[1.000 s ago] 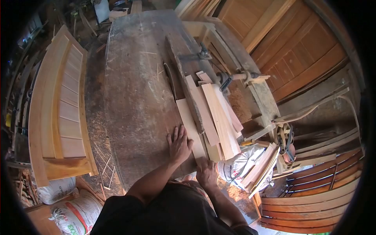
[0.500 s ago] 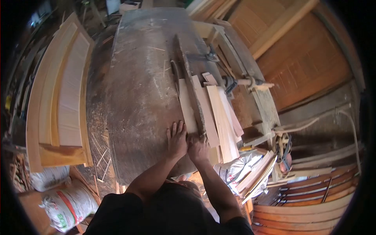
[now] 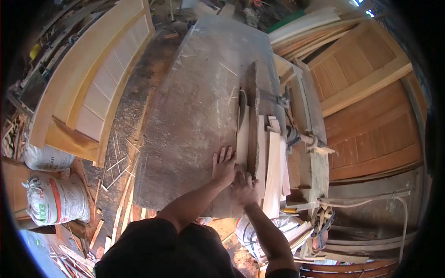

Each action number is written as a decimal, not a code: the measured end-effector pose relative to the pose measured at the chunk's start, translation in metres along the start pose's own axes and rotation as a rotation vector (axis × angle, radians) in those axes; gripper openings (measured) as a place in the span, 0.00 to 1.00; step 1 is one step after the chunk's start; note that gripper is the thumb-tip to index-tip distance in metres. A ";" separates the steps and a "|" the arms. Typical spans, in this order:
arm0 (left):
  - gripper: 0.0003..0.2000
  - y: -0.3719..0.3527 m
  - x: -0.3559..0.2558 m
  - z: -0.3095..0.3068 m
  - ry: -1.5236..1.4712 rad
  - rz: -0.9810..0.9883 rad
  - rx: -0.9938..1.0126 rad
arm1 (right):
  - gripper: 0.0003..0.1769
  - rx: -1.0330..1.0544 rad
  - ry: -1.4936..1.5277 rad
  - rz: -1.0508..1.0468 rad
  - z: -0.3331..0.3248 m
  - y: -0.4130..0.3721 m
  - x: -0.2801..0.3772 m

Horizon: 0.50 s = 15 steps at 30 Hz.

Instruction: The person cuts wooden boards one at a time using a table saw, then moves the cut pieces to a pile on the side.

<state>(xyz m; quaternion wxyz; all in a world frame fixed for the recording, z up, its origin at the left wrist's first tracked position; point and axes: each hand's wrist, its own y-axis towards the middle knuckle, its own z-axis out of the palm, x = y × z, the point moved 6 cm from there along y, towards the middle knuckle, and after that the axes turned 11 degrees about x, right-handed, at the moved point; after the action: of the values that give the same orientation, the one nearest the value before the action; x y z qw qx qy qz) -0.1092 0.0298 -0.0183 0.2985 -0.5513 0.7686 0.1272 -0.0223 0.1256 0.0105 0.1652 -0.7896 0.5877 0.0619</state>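
Note:
A pale wooden board lies lengthwise on the dark worktable, against the left side of a long upright wooden fence. Beside its far end a thin curved saw blade rises from the tabletop. My left hand rests flat with fingers spread, its fingertips by the board's left edge. Close to it, my right hand is curled at the board's near end, its knuckles near the end of the fence. The fingers' undersides and the board's near end are hidden.
Several pale strips lie right of the fence. A clamp sits on the table's right side. Panelled doors lean at right, and another panelled door stands at left. Filled sacks and offcuts lie on the floor.
The camera view has turned, so the table and hands appear further right. The board's far end lies slightly further along the blade. Both hands stay at its near end.

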 end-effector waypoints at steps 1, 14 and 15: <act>0.31 0.008 0.002 -0.001 0.000 -0.023 -0.009 | 0.32 0.005 -0.007 0.018 0.003 0.009 -0.003; 0.30 -0.173 -0.032 0.012 -0.050 0.392 0.012 | 0.30 -0.223 0.720 0.216 -0.032 -0.183 0.054; 0.30 -0.172 -0.029 0.009 -0.120 0.368 0.145 | 0.31 -0.196 0.759 0.373 -0.029 -0.195 0.056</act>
<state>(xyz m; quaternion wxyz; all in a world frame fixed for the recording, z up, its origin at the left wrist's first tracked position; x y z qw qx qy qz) 0.0587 -0.0046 0.0148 0.3545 -0.3701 0.8443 0.1565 0.1763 0.1150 0.0584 -0.1526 -0.6485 0.7308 -0.1486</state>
